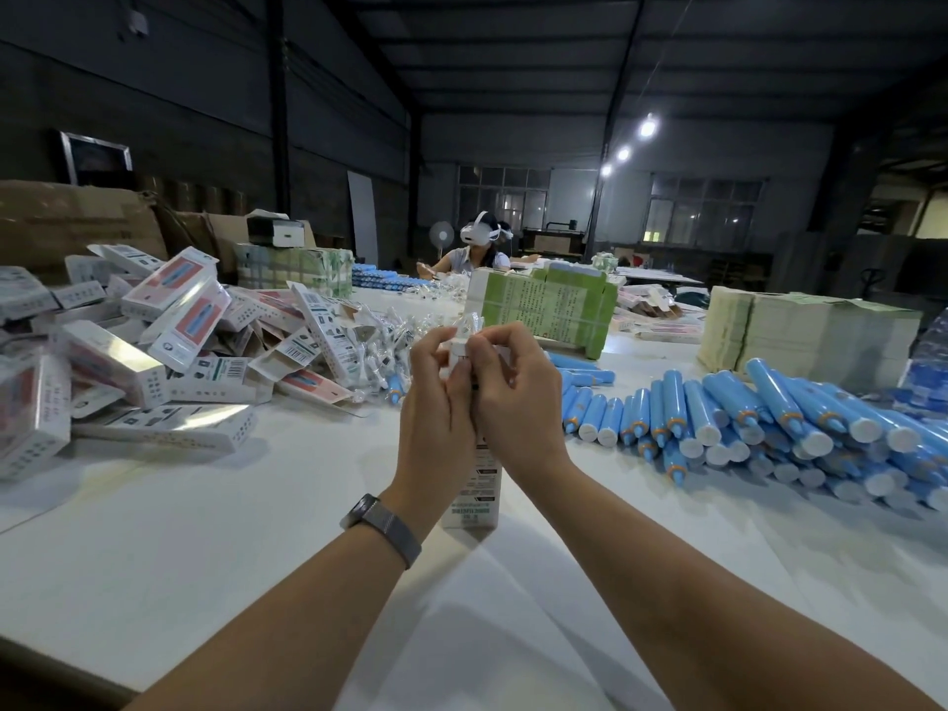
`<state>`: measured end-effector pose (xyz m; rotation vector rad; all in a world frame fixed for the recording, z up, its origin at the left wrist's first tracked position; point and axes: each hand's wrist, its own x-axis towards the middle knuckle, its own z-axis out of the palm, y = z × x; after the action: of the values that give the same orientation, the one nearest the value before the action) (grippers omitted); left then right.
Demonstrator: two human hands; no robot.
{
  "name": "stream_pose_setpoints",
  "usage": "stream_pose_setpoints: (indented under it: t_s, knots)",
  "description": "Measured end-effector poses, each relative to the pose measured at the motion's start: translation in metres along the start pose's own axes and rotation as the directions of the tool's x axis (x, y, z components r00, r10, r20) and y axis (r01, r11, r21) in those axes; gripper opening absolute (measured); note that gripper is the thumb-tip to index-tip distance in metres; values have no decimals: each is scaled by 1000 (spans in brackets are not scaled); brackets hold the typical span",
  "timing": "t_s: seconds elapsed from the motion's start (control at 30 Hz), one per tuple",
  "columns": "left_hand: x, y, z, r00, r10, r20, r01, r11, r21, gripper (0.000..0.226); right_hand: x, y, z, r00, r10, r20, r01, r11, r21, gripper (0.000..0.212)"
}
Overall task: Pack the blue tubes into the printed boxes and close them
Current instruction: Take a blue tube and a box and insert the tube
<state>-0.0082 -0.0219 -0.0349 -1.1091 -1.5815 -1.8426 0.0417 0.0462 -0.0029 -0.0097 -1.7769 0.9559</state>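
A printed white box stands upright on the white table, straight in front of me. My left hand and my right hand both grip its top end, fingers curled round the flaps, with a small clear plastic packet poking out above them. Most of the box's upper part is hidden behind my hands. A large heap of blue tubes with white caps lies to the right. Packed and loose printed boxes are piled to the left.
Bundled stacks of green-white flat cartons stand behind the box, and more bundled stacks at the right. Small clear packets lie in a heap beyond my hands. Another person in a headset sits at the table's far end.
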Motion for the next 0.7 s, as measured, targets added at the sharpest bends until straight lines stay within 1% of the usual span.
stream_pose_setpoints:
  t_s: [0.1, 0.23, 0.37, 0.7]
  knots:
    - [-1, 0, -1, 999, 44, 10, -44, 999, 29, 30, 2, -3, -1, 1000, 0, 14, 1, 1000, -29, 15]
    - [-1, -4, 0, 999, 49, 23, -49, 998, 28, 27, 10, -6, -9, 996, -14, 92, 27, 990, -138, 15]
    - [-1, -8, 1, 998, 54, 45, -55, 998, 24, 30, 18, -11, -17, 987, -4, 162, 36, 980, -196, 18]
    - [-2, -4, -2, 997, 34, 74, -36, 999, 26, 37, 25, -18, -18, 984, 43, 172, 5, 962, -272, 22]
